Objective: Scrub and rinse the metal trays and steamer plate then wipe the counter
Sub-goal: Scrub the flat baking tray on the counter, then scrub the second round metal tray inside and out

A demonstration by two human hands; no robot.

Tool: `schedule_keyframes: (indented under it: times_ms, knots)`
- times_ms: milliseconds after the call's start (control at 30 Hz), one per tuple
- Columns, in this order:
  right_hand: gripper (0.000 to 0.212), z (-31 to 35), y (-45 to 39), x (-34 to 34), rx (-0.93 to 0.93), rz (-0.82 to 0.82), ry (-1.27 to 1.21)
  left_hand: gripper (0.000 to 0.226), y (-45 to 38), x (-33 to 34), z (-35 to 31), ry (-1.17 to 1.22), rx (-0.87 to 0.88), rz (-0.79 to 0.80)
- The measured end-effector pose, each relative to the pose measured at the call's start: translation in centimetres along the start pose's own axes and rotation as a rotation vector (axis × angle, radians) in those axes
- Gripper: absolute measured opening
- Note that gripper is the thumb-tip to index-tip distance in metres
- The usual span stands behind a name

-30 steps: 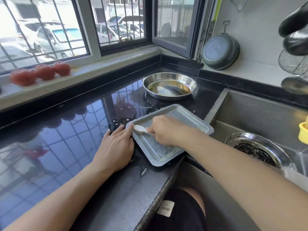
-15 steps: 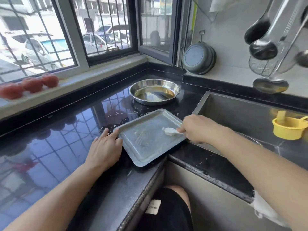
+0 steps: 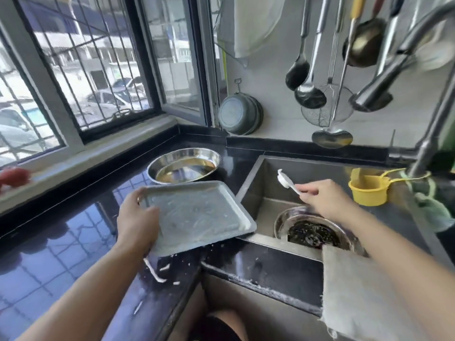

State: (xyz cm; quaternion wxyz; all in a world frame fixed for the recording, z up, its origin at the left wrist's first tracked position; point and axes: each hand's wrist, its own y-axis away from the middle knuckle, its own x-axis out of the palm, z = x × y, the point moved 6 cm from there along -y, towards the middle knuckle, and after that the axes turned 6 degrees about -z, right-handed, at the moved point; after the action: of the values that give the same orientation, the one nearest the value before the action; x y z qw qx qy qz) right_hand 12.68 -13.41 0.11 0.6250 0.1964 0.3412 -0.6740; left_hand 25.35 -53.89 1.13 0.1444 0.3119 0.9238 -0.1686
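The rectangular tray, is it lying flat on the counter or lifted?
Lifted and tilted: the left hand grips the rectangular tray, its far corner over the sink.

Left hand (image 3: 138, 222) now grips, lifts tray (image 3: 197, 215) off counter; right hand (image 3: 325, 200) carried brush (image 3: 286, 180) over sink.

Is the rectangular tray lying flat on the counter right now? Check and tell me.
No: the left hand grips the rectangular tray by its left edge and holds it tilted above the counter, its right corner over the sink.

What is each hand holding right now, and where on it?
The left hand grips the rectangular metal tray by its left edge. The right hand pinches the white brush by its handle end, over the sink.
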Motion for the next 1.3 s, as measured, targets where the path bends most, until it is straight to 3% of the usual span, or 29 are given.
schedule_keyframes:
  times_ms: [267,367,633,833,1033,1300]
  knots:
    - [0.028,-9.9,-0.9,-3.0,0.207,-0.183,-0.088,0.055,1.1,11.9,-8.2,0.040,0.075,0.190]
    - [0.028,-11.1,-1.6,-4.3,0.237,-0.246,-0.201,0.028,3.2,19.5,-10.2,0.025,0.050,0.343]
    - [0.023,-15.5,-1.8,-4.4,0.365,-0.266,-0.407,0.018,6.8,36.4,-3.5,-0.150,-0.179,0.759]
    - [0.025,-15.9,-2.3,-3.9,0.405,-0.240,-0.423,0.014,8.3,40.2,-1.6,-0.262,-0.156,0.836]
    - [0.027,-15.6,-2.4,-3.6,0.391,-0.190,-0.385,0.032,7.7,43.8,0.5,-0.612,0.132,0.860]
    - [0.022,-14.4,-2.2,-3.1,0.376,-0.068,-0.290,0.025,8.2,43.9,1.9,-0.674,0.220,1.032]
